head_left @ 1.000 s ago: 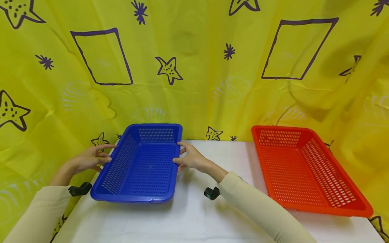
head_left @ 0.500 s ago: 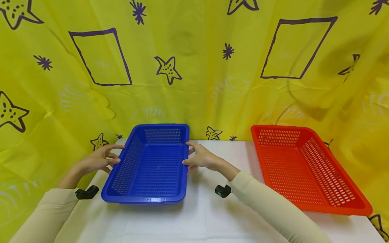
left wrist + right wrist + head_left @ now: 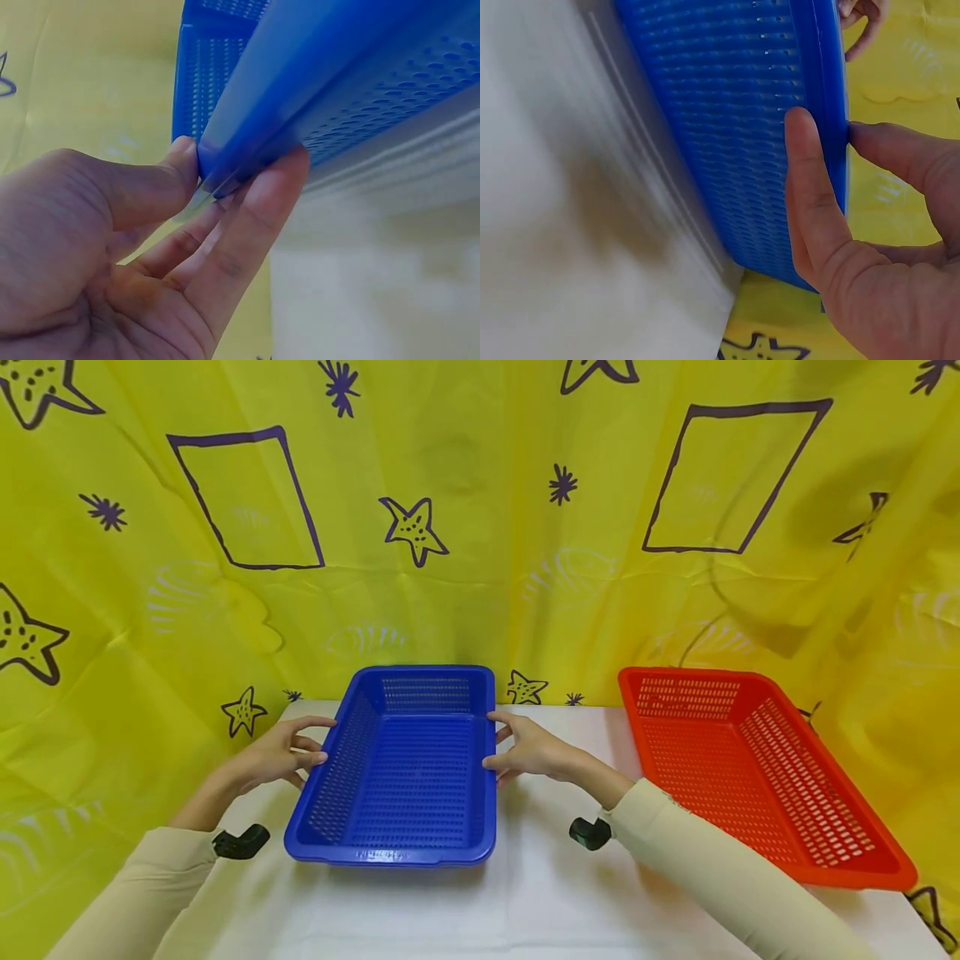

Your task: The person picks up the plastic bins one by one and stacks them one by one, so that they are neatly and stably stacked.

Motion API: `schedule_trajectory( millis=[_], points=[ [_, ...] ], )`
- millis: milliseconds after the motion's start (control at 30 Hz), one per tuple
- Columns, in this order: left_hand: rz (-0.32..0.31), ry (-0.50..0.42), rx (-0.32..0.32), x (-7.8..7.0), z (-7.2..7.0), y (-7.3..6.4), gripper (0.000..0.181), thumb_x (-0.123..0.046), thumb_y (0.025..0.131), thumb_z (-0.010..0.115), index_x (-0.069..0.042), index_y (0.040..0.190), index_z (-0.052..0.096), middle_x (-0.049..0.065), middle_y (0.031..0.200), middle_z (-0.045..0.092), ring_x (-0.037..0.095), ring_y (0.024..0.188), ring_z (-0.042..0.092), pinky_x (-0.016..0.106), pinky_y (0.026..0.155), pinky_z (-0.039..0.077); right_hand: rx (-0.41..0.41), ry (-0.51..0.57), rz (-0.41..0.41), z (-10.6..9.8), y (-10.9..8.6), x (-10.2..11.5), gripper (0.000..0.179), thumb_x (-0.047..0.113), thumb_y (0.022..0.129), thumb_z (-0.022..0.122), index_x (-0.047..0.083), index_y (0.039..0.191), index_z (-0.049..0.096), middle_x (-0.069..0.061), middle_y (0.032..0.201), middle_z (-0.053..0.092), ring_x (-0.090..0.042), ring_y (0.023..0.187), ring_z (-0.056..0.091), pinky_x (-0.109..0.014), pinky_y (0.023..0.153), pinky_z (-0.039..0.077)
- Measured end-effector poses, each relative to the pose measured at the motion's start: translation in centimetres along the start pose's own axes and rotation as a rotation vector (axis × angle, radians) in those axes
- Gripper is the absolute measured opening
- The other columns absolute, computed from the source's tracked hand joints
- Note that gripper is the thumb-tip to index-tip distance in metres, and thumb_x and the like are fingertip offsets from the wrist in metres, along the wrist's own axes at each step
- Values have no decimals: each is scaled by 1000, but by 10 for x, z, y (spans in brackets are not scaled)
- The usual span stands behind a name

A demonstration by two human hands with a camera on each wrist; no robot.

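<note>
A blue perforated plastic basket (image 3: 416, 777) stands upright, left of centre in the head view, over the white table. My left hand (image 3: 273, 758) pinches its left rim. In the left wrist view the thumb (image 3: 157, 187) lies at the rim and the fingertips (image 3: 277, 180) touch the outer wall from below. My right hand (image 3: 536, 752) pinches the right rim. The right wrist view has those fingers (image 3: 814, 202) flat along the outer wall (image 3: 720, 142), the thumb (image 3: 892, 146) at the rim. Nothing lies inside the basket.
A red perforated basket (image 3: 750, 777) stands at the right side of the white table (image 3: 390, 914), partly behind my right sleeve (image 3: 720, 860). A yellow curtain (image 3: 465, 602) with starfish drawings hangs close along the table's far edge.
Both hands have shifted the blue basket to the right, away from the table's left edge and nearer the red basket. Their grip stays the same, and the red basket has not moved.
</note>
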State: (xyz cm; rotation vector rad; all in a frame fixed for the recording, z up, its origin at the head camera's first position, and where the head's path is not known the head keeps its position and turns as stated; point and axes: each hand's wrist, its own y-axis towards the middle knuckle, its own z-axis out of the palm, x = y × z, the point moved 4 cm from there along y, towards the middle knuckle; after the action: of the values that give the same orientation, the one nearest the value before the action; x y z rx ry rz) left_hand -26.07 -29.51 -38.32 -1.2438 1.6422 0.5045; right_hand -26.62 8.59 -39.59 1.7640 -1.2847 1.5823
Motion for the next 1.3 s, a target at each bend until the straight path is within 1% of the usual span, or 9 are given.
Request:
schedule_trajectory(
  millis=[167,333,533,733,933,1067,1233,1300],
  points=[
    [9,-16,6,-8,15,7,62,3,101,60,5,155,31,23,106,71,33,84,73,47,67,65,-2,-31,21,-14,-10,-7,87,-2,91,75,3,161,24,-28,135,46,-30,81,75,-53,82,61],
    [20,11,-6,-17,32,16,62,3,101,61,4,155,32,22,107,71,32,83,74,46,67,65,-22,-54,29,-30,-22,-13,85,-3,91,75,1,161,25,-29,134,47,-30,82,75,-52,80,62],
    [14,0,-13,-26,50,27,61,3,100,61,3,155,34,22,107,72,31,82,74,47,67,65,-37,-89,35,-48,-39,-17,84,-2,91,75,0,160,26,-30,134,47,-30,84,74,-52,80,62],
    [10,-7,-23,-36,68,39,60,3,100,62,1,154,37,22,106,72,30,81,74,47,66,65,-53,-132,35,-65,-54,-21,84,-1,92,75,-2,160,26,-32,134,48,-30,85,74,-50,77,63],
    [16,-41,-14,-46,89,49,60,3,100,63,-1,154,38,20,103,72,29,79,73,50,68,64,-61,-140,34,-85,-69,-26,84,-3,90,75,-3,159,26,-34,130,48,-32,82,74,-53,76,63],
    [19,-73,-14,-51,101,56,60,2,99,63,-2,154,39,20,102,72,28,78,73,52,68,64,-50,-139,8,-97,-77,-30,84,-4,90,74,-6,159,26,-35,126,50,-32,82,73,-56,76,62],
    [17,-103,-15,-55,114,63,61,2,99,64,-3,154,40,20,104,72,27,78,73,49,67,64,-55,-179,6,-111,-88,-33,83,1,90,75,-4,158,29,-33,128,51,-31,85,72,-52,75,64],
    [18,-111,-13,-58,118,65,61,2,99,65,-3,154,40,21,104,72,27,77,73,48,66,64,-53,-182,8,-114,-92,-35,83,1,91,75,-3,159,28,-33,128,51,-31,86,72,-50,75,64]
  ],
)
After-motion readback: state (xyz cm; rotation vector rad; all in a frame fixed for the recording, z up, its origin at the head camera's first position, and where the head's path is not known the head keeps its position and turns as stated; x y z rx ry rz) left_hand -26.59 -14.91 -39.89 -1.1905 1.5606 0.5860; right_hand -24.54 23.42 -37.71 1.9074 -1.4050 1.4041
